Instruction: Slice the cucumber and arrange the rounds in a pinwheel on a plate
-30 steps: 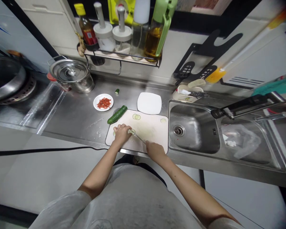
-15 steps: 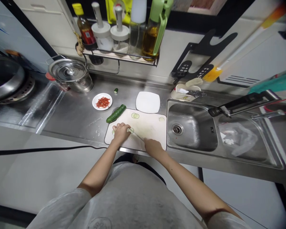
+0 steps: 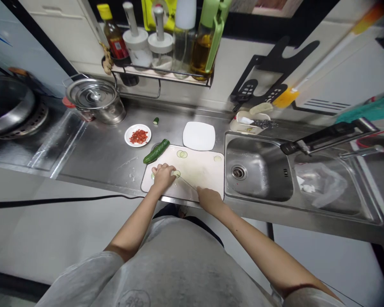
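Note:
My left hand (image 3: 164,176) is closed, fingers curled over a piece of cucumber on the white cutting board (image 3: 198,167). Most of that piece is hidden under the fingers; a pale green cut round (image 3: 177,174) shows at its right side. In my right hand (image 3: 210,199) is the handle of a knife (image 3: 189,184), its thin blade slanting up and left toward the cut round. Two overlapping cucumber slices (image 3: 182,154) lie farther back on the board, and a single slice (image 3: 217,158) rests near its right corner. A long cucumber (image 3: 156,151) lies across the board's left back edge.
A small plate of chopped red pieces (image 3: 138,136), a cucumber end (image 3: 155,121) and a white square plate (image 3: 199,136) stand behind the board. Right of it is a steel sink (image 3: 259,170). A lidded pot (image 3: 97,100) stands back left, below a condiment rack (image 3: 166,76).
My right hand has drawn the knife slightly to the right, away from my left hand. The left hand stays on the cucumber piece.

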`<state>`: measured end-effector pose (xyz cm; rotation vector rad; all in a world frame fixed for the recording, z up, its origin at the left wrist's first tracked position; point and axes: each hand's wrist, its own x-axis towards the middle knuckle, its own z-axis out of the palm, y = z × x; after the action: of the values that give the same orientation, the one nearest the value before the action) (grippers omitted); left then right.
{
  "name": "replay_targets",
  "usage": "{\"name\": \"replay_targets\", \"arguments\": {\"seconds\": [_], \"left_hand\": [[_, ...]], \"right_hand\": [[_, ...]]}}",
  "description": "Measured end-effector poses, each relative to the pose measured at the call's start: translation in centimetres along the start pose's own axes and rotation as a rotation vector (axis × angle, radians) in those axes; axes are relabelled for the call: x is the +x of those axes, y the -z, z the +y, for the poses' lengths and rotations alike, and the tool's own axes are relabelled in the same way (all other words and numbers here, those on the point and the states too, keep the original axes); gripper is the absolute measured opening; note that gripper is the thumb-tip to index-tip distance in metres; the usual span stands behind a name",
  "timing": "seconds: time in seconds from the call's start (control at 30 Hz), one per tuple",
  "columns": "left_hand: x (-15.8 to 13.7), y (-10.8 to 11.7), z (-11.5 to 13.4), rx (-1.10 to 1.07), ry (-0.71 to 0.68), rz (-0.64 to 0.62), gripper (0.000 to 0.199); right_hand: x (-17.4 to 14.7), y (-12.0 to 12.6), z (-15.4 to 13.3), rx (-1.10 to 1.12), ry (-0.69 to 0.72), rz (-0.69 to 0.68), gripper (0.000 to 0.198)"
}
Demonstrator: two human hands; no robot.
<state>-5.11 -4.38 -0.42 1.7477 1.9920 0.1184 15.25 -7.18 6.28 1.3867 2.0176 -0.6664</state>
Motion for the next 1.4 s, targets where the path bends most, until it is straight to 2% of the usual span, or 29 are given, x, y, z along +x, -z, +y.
{"name": "replay_targets", "arguments": {"seconds": [0.17,0.6,0.9,1.1,1.27,1.4], "left_hand": [[0.1,0.0,0.1,0.009,0.024,-0.017,0.027],[0.2,-0.5,0.3,0.016,0.022,0.029,0.024],[0.7,-0.4,1.9,-0.015,0.026,-0.009,0.012],[-0.6,0.5,2.5,-0.138,0.042,-0.009,0.011],[-2.3,0.9,1.1,-0.218,0.052,0.034,0.008],[-3.0,1.5,-1.4,-0.24,0.163,0.081,0.007]], "right_hand": [[-0.2,-0.4,0.3,0.003,-0.017,-0.006,0.032],[-2.2,-1.6,2.0,0.028,-0.028,-0.011,0.032],[-2.3,-1.8,3.4,0.251,0.003,-0.005,0.03],[-2.1,-1.9,3.7,0.335,0.032,0.004,0.027],[-1.7,-1.7,4.1,0.39,0.051,0.011,0.026],[-1.5,-1.5,4.1,0.397,0.042,0.002,0.028]]}}
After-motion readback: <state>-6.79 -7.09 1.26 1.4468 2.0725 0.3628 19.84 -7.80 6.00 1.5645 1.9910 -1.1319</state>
